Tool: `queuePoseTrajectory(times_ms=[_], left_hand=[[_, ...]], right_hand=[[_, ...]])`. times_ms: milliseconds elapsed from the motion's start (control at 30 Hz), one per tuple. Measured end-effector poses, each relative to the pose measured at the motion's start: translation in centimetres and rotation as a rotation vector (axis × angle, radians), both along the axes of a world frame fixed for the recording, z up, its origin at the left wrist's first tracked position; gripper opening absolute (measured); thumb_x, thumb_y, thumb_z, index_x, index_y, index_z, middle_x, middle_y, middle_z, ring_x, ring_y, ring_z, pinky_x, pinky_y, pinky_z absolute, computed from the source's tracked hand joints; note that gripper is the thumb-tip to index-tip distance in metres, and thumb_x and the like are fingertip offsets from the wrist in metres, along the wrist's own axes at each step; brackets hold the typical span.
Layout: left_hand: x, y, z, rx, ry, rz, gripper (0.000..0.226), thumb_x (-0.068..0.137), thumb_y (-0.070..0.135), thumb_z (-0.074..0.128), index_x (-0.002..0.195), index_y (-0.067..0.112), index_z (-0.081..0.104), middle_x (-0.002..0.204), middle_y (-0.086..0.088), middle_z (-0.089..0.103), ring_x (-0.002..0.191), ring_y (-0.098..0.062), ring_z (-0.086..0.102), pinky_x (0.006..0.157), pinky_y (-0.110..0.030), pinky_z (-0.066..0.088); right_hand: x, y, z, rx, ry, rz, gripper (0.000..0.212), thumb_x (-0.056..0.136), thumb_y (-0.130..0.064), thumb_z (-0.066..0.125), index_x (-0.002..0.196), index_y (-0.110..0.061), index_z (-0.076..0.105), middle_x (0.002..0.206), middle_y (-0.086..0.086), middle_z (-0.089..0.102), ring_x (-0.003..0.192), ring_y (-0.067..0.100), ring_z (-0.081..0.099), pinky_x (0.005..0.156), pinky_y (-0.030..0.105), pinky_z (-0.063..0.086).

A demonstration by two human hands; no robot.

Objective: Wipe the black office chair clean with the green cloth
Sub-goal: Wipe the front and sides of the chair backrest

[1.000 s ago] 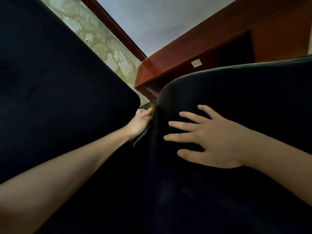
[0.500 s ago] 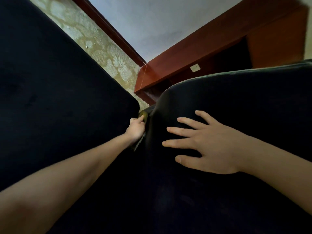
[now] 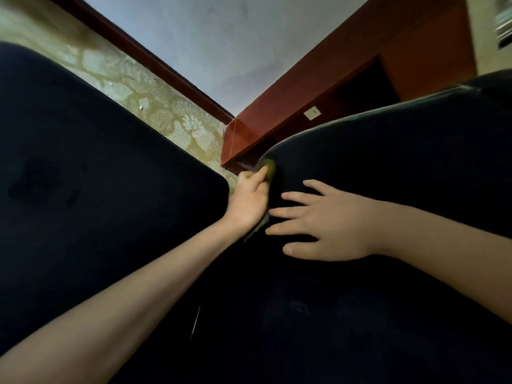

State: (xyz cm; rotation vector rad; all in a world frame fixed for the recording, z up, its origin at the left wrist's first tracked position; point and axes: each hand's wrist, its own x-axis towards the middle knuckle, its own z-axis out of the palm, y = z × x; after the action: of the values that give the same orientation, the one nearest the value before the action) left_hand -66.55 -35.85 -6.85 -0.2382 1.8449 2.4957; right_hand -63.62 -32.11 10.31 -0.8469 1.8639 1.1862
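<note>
The black office chair [image 3: 388, 167] fills the right and lower part of the view, its rounded edge curving toward the centre. My left hand [image 3: 248, 200] grips the green cloth [image 3: 269, 169] and presses it against the chair's left edge; only a small green fold shows above the fingers, and a darker corner hangs below the palm. My right hand [image 3: 329, 225] lies flat on the chair's black surface just right of the left hand, fingers spread and straight.
A second large black padded surface [image 3: 97, 189] fills the left side, close beside the left arm. Behind are a patterned wall [image 3: 166, 115], a dark red wooden frame [image 3: 318, 90] with a white socket [image 3: 312, 114], and a pale ceiling [image 3: 235, 42].
The left hand with the cloth has slid upward along the chair's edge. The right hand stays flat on the chair, now closer to the left hand. The view has tilted a little.
</note>
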Motion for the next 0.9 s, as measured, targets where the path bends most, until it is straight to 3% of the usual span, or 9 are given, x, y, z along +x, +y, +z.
queuePoseTrajectory(times_ms=[133,600,767,900], left_hand=[[1.7,-0.2,2.9,-0.226,0.197,0.012,0.04,0.099,0.018,0.035,0.138,0.026,0.043,0.128,-0.002,0.039,0.115,-0.017,0.044,0.092,-0.019,0.029],[14.0,0.7,7.8,-0.366,0.254,-0.097,0.042,0.099,0.019,0.035,0.14,0.028,0.039,0.137,0.001,0.032,0.118,-0.021,0.046,0.092,-0.017,0.03],[17.5,1.6,12.7,-0.417,0.414,-0.127,0.042,0.098,0.016,0.038,0.139,0.026,0.042,0.136,-0.003,0.033,0.117,-0.026,0.048,0.098,-0.028,0.038],[20.7,2.3,16.1,-0.466,0.624,-0.193,0.042,0.096,0.017,0.037,0.138,0.021,0.044,0.134,-0.007,0.035,0.111,-0.03,0.051,0.093,-0.038,0.043]], right_hand=[[0.5,-0.7,1.5,0.044,-0.027,0.001,0.047,0.098,-0.05,0.023,0.145,-0.044,0.019,0.156,-0.016,0.013,0.145,0.013,-0.005,0.115,0.036,-0.01],[10.4,3.1,12.0,0.025,0.084,-0.126,0.052,0.098,-0.05,0.024,0.145,-0.048,0.003,0.155,-0.018,-0.011,0.141,0.008,-0.019,0.112,0.029,-0.014],[15.2,5.0,15.0,-0.029,0.139,-0.165,0.051,0.098,-0.051,0.023,0.144,-0.05,0.002,0.154,-0.02,-0.011,0.141,0.007,-0.02,0.111,0.029,-0.016],[19.5,6.6,18.1,-0.104,0.17,-0.244,0.051,0.092,-0.06,0.019,0.138,-0.056,-0.002,0.147,-0.03,-0.015,0.137,0.001,-0.025,0.11,0.026,-0.018]])
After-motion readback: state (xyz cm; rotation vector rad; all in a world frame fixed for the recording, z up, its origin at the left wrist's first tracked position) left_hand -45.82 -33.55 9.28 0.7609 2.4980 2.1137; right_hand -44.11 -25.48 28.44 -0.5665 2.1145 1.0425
